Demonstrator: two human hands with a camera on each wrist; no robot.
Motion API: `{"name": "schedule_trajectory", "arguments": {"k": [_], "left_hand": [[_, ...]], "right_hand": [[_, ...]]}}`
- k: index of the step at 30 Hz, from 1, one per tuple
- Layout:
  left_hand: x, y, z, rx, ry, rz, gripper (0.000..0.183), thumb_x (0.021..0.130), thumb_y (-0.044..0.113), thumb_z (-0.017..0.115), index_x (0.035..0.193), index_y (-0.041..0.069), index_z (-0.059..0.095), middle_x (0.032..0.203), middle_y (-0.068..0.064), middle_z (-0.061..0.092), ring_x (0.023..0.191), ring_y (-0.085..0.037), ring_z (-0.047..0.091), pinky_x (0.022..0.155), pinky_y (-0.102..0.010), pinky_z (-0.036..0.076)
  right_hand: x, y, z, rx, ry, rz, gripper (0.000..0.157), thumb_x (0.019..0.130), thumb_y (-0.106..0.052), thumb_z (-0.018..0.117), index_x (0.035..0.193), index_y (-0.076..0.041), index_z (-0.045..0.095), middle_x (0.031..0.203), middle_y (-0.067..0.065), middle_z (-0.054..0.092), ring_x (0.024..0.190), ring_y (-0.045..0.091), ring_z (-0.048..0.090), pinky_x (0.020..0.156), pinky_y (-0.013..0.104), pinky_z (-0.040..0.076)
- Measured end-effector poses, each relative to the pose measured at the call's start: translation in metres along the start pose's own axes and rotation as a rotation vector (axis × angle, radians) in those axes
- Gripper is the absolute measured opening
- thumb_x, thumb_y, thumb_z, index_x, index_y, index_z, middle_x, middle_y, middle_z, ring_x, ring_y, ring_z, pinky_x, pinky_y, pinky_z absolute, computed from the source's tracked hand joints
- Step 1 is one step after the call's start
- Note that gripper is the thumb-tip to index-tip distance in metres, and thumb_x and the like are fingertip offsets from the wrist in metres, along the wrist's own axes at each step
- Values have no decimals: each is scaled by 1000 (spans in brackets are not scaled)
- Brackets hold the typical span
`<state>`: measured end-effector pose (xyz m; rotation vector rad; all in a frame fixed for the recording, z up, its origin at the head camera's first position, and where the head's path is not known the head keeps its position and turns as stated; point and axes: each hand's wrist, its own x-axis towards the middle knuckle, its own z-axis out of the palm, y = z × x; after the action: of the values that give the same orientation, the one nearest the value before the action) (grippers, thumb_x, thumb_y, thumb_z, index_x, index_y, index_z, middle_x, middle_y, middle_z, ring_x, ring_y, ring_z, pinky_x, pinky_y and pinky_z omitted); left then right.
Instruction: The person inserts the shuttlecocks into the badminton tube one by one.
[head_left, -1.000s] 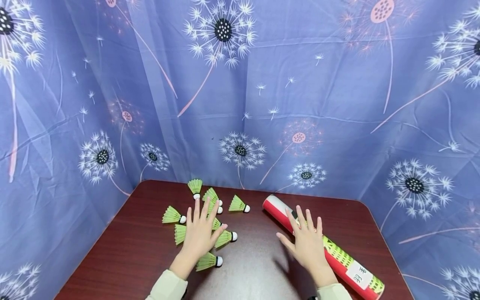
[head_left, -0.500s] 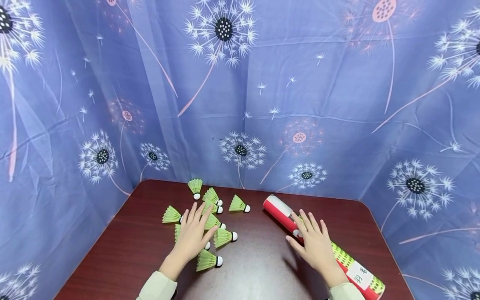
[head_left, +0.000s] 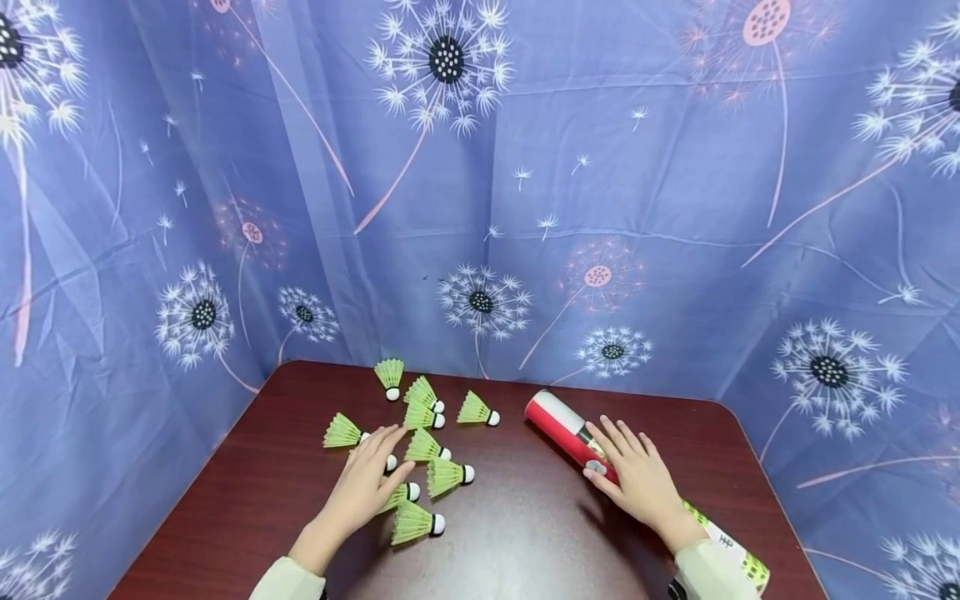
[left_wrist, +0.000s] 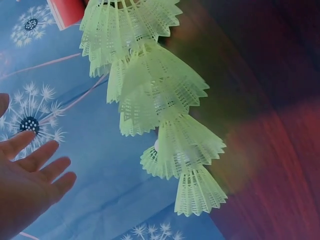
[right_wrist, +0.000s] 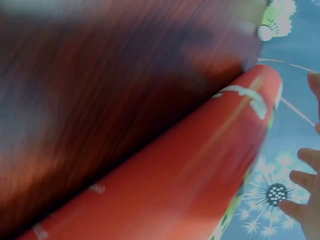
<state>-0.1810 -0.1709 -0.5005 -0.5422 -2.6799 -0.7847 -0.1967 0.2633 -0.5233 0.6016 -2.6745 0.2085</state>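
Ten or so yellow-green plastic shuttlecocks (head_left: 447, 476) lie on their sides in a loose cluster on the left half of the dark red-brown, wood-grained bench (head_left: 510, 521). Each flares from a rounded white head, past a black collar, into a ribbed skirt; the left wrist view shows the skirts (left_wrist: 162, 80) as pierced, slightly see-through mesh with saw-toothed rims, overlapping one another in a row. Most heads point to the right; the farthest shuttlecock's faces toward the near side, and one sits a little apart at the cluster's right.

Over the cluster's near left side is the person's left hand (head_left: 363, 479), its grip slack and fingers extended, covering parts of two or three shuttlecocks. Whether it touches them I cannot tell.

On the right half a long red, white and yellow-green cylindrical tube (head_left: 568, 437) lies slantwise, far end to the left, near end to the right. Its far end carries a white band, followed by a dark patch; the near end shows a yellow-green lattice pattern and a white label (head_left: 729, 543) with dark writing. Its red wall is glossy, with pale marks. The right hand (head_left: 637, 483) is over its middle, grip loose, fingers extended; contact is unclear.
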Motion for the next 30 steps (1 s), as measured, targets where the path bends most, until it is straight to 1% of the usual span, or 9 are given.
{"name": "schedule_trajectory", "arguments": {"k": [4,7,9,13,18,21,25,27,30], "left_hand": [[-4,-4,-1,-50,2,9,52,91,27,67,137,8,51,133,-15,54,126,-36,47,100,-65,33],[-7,-7,1,-75,3,17,51,90,24,69,135,6,54,128,-12,57,121,-32,51,99,-57,39],[-9,-8,2,-97,-7,5,50,89,23,70,133,5,55,126,-11,58,118,-30,53,96,-52,43],[-16,-8,5,-135,-14,-24,49,87,20,72,131,5,56,123,-10,60,115,-27,56,93,-49,46],[-26,-8,10,-151,27,6,47,83,14,75,126,3,60,116,-9,64,108,-25,59,87,-50,48],[-31,-8,13,-152,43,-1,45,81,12,76,123,4,62,114,-6,64,104,-23,61,86,-47,49],[-38,-10,17,-159,32,-18,44,79,9,77,120,2,63,111,-8,65,100,-23,62,85,-44,50],[-40,-11,19,-162,17,-23,42,80,9,77,118,1,63,108,-9,65,97,-24,63,81,-41,52],[-43,-12,20,-167,3,-11,39,80,8,76,116,0,62,103,-10,65,92,-26,63,74,-37,54]], "right_hand": [[4,7,3,16,-16,-59,69,87,-46,66,143,-12,46,146,15,43,130,39,42,101,59,34],[6,11,5,29,-37,-102,67,87,-43,66,142,-12,46,145,16,44,129,39,43,101,58,35],[7,13,7,43,-50,-119,66,87,-41,67,143,-12,46,146,15,43,130,39,43,102,57,35],[9,17,12,66,-61,-143,64,88,-37,67,143,-11,46,146,15,43,130,39,43,102,57,35],[8,19,17,82,-63,-160,64,87,-34,70,141,-9,47,146,16,43,129,40,43,101,58,36],[7,20,21,75,-75,-162,64,87,-34,69,142,-9,47,147,16,42,130,40,42,102,57,36],[5,23,26,71,-85,-164,66,87,-35,69,143,-10,45,147,16,41,131,40,42,103,56,35],[5,24,28,77,-89,-164,67,87,-34,69,144,-9,44,148,17,40,131,40,41,103,56,35],[3,25,31,83,-95,-164,67,87,-34,70,144,-9,43,148,18,39,130,41,41,103,56,35]]}}
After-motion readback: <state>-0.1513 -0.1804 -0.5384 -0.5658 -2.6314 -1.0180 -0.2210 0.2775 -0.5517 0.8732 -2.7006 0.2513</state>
